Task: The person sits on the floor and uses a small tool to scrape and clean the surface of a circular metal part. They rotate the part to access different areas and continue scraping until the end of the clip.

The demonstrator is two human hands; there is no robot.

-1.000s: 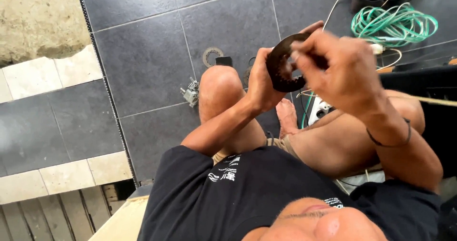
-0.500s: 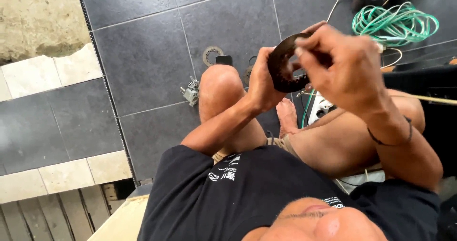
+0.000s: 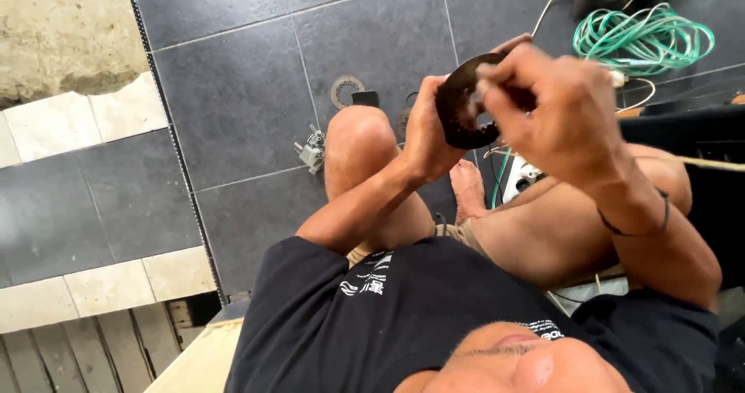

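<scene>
Over a dark tiled floor [image 3: 233, 90], the left hand [image 3: 425, 133] grips a dark round disc [image 3: 463, 110] steady at twelve o'clock while the right hand [image 3: 559, 114] closes over its edge, apparently working it.

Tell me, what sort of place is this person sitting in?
Probably an informal repair spot on a tiled patio or porch floor, not a proper workshop. The person sits on dark floor tiles, a small metal engine part lies loose there, and a coiled green hose lies nearby.

Dark disc [image 3: 464, 114] between both hands
</scene>
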